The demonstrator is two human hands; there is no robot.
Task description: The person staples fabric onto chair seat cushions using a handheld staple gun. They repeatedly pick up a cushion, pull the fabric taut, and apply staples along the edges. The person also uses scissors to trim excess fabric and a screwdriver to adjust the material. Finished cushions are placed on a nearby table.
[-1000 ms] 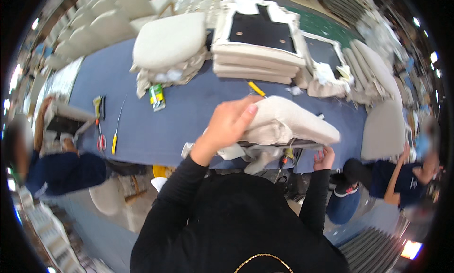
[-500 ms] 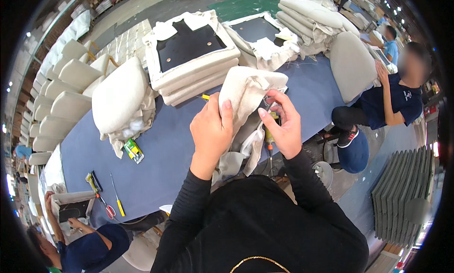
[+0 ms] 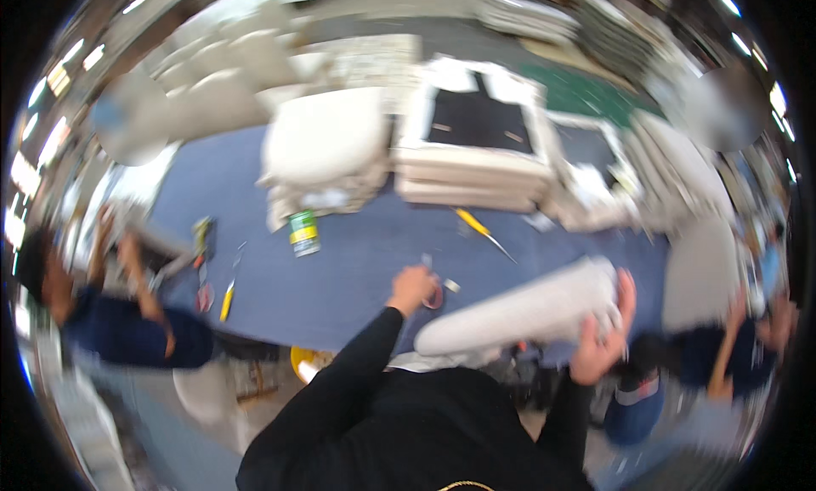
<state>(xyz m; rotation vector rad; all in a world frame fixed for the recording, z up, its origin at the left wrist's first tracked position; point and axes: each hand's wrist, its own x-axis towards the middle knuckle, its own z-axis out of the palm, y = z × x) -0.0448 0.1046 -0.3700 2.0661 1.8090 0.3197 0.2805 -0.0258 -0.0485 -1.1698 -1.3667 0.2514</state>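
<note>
A pale upholstered cushion (image 3: pixel 518 311) lies aslant across the table's near edge, in front of my body. My right hand (image 3: pixel 605 338) grips its right end, thumb on the near side and fingers round the end. On the table, my left hand (image 3: pixel 414 289) is closed at the red-handled scissors (image 3: pixel 435 296), left of the cushion; motion blur softens the grip. Beside the scissors is a small pale piece (image 3: pixel 452 285). Farther back lies a yellow-handled screwdriver-like tool (image 3: pixel 478 225), its thin shaft pointing to the near right.
Stacked seat cushions (image 3: pixel 473 178) stand at the back of the blue table (image 3: pixel 340 304). Left of them are a padded seat (image 3: pixel 327 138) and a green packet (image 3: pixel 303 233). A second yellow-handled tool (image 3: pixel 228 301) lies at left. Co-workers sit left (image 3: pixel 136 334) and right (image 3: pixel 722 355).
The cushion has gone from upright between both hands to lying low at right. My left hand has left it for the scissors; my right hand has shifted to its end. The view has turned left.
</note>
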